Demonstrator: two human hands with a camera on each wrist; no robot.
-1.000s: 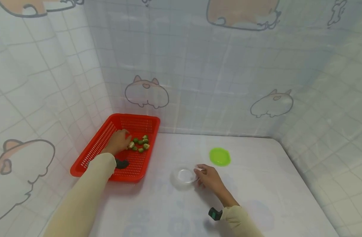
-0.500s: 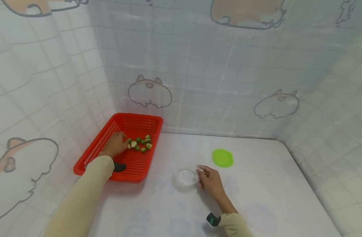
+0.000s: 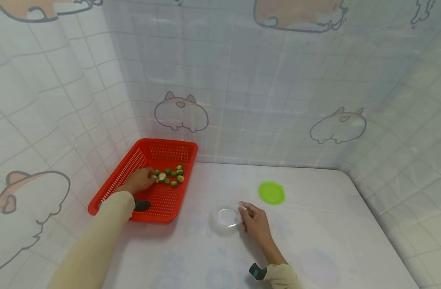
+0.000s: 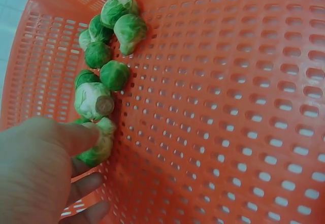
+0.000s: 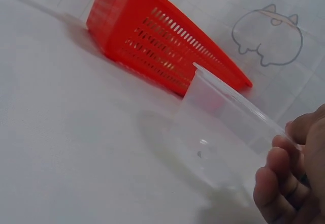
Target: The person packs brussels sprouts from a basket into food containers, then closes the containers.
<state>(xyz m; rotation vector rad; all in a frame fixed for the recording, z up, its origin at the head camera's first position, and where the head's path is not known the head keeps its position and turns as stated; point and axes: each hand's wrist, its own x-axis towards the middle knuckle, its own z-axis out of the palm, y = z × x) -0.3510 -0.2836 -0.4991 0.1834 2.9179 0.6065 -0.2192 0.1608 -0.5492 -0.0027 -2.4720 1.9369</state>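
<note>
My left hand (image 3: 140, 179) reaches into the red plastic basket (image 3: 164, 202). In the left wrist view its thumb and fingers pinch a Brussels sprout (image 4: 103, 145) at the near end of a cluster. Several more Brussels sprouts (image 4: 94, 99) lie along the basket's side, green with pale cut stems. My right hand (image 3: 257, 222) grips the rim of a clear plastic bowl (image 3: 226, 217) between thumb and fingers. Seen from the right wrist, the bowl (image 5: 218, 132) is upright close over the white table, its wall see-through and nothing visible inside.
A bright green round lid (image 3: 272, 193) lies on the white table (image 3: 314, 208) behind the right hand. Tile-patterned sheeting (image 3: 242, 100) with cartoon drawings closes off the back and both sides. The basket stands in the back left corner.
My left hand has come down lower in the basket and its fingers have closed on a sprout. The right hand and the bowl have hardly moved.
</note>
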